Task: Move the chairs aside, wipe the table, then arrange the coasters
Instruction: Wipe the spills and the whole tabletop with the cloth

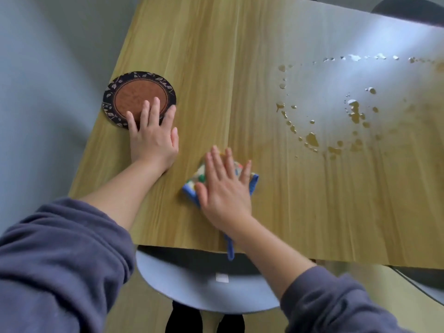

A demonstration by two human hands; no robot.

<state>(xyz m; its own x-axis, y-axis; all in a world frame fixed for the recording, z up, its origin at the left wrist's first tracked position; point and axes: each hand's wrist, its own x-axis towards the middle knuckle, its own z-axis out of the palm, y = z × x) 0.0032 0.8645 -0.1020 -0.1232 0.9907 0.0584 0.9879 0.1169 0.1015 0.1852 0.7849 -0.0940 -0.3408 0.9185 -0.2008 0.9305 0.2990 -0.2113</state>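
A round coaster [134, 97], brown in the middle with a dark leaf-patterned rim, lies near the left edge of the wooden table [240, 68]. My left hand [152, 138] rests flat with its fingertips on the coaster's near side. My right hand [224, 186] presses flat, fingers spread, on a folded patterned cloth with blue trim [253, 182] near the table's front edge. A blue strap of the cloth [230, 251] hangs over that edge. Water drops [312, 140] are scattered in a ring on the right half of the table.
A pale blue chair seat [204, 289] sits under the table's front edge, just below my arms. Another dark chair [408, 8] shows at the far right corner. Grey floor lies to the left of the table.
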